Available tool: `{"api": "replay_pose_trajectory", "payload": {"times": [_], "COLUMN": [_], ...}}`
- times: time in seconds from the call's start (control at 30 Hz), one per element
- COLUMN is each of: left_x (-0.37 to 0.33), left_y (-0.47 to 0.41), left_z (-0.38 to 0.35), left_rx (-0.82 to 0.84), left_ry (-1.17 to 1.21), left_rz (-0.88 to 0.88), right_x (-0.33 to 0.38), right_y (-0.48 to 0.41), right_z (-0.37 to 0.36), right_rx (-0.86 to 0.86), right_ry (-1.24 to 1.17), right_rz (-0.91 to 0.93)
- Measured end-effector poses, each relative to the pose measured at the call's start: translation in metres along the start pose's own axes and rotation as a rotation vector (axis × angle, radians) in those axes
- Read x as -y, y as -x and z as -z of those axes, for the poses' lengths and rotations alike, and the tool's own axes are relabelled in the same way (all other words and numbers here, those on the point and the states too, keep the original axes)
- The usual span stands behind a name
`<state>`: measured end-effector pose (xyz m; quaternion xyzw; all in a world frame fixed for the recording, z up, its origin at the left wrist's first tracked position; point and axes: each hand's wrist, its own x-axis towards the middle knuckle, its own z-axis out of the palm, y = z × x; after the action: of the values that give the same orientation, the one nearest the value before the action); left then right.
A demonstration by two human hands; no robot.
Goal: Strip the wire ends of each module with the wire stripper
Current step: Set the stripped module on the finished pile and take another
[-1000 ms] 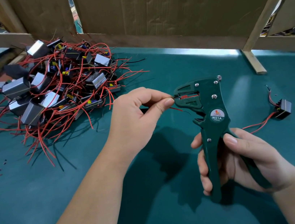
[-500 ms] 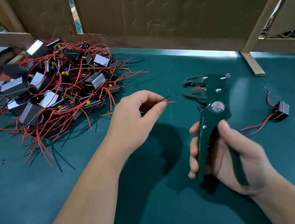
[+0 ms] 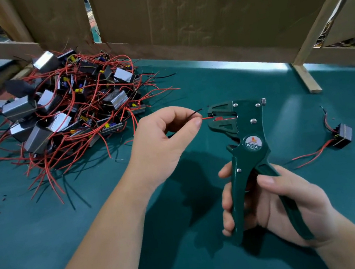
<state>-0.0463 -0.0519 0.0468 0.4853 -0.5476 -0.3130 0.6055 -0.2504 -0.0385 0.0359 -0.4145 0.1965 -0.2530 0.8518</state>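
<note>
My right hand grips the handles of the dark green wire stripper, held upright with its jaws pointing left. My left hand pinches two thin wires between thumb and forefinger: a red wire whose tip reaches into the stripper's jaws, and a black wire that sticks out just above them. The module these wires belong to is hidden inside my left hand. A pile of grey modules with tangled red and black wires lies at the far left. One single module with red leads lies at the right.
The work surface is a green mat. Brown cardboard walls stand along the back, and a wooden strip leans at the back right. Small red insulation bits lie at the left.
The stripper, drawn away to the right half a second ago, has come back to the wire. The red tip now sits in the jaws. My left hand barely moved.
</note>
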Motion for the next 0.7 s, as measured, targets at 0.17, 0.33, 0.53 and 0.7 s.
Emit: {"api": "replay_pose_trajectory", "payload": {"times": [0.17,0.33,0.53,0.7], "left_x": [-0.0033,-0.0063,-0.0072,-0.007], "left_y": [0.0021,0.0026,0.0027,0.0038], "left_z": [-0.0019,-0.0019,-0.0018,-0.002], "left_rx": [0.014,0.016,0.013,0.014], "left_ry": [-0.028,-0.031,-0.047,-0.063], "left_rz": [-0.054,-0.071,-0.088,-0.1], "right_x": [0.0002,-0.0001,-0.0003,-0.0007], "right_y": [0.0007,0.0004,0.0011,0.0009], "right_z": [-0.0002,-0.0001,0.0001,0.0006], "right_rx": [-0.057,-0.044,-0.022,-0.019], "right_ry": [0.03,0.024,0.024,0.021], "right_rz": [0.001,0.003,0.008,0.011]}}
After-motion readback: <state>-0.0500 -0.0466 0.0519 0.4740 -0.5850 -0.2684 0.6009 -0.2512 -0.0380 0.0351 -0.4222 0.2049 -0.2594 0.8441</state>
